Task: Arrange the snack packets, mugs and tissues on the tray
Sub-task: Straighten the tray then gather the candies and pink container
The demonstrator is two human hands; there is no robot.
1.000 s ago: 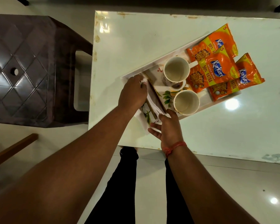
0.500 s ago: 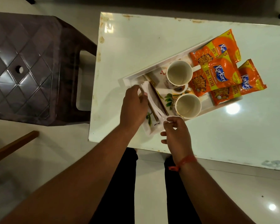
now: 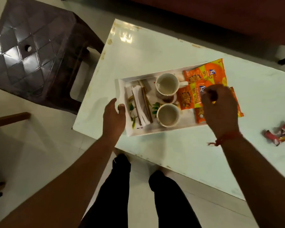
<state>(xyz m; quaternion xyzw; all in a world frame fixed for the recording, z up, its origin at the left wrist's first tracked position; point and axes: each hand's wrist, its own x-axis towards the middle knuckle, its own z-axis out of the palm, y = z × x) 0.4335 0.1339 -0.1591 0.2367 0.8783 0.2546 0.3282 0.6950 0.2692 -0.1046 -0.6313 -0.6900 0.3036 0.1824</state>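
A white tray [image 3: 155, 130] lies on a white table [image 3: 146, 51]. Folded white tissues [image 3: 139, 102] rest at its left end. Two empty cream mugs stand mid-tray, one at the back [image 3: 167, 84] and one at the front [image 3: 167, 114]. Orange snack packets [image 3: 204, 71] overlap at the right end and hang over the rim. My left hand [image 3: 113, 117] is at the tray's left rim with its thumb on the edge. My right hand [image 3: 220, 109] hovers over the packets, fingers curled down onto the middle packet [image 3: 187, 97], hiding the packets below it.
Small red and gold wrapped sweets [image 3: 280, 134] lie on the table to the right of the tray. A dark plastic chair [image 3: 31, 51] stands left of the table. My legs are against the table's near edge.
Both hands have left the tissues, which now lie on the tray. My left hand went to the tray's left rim and my right hand swung over to the snack packets.
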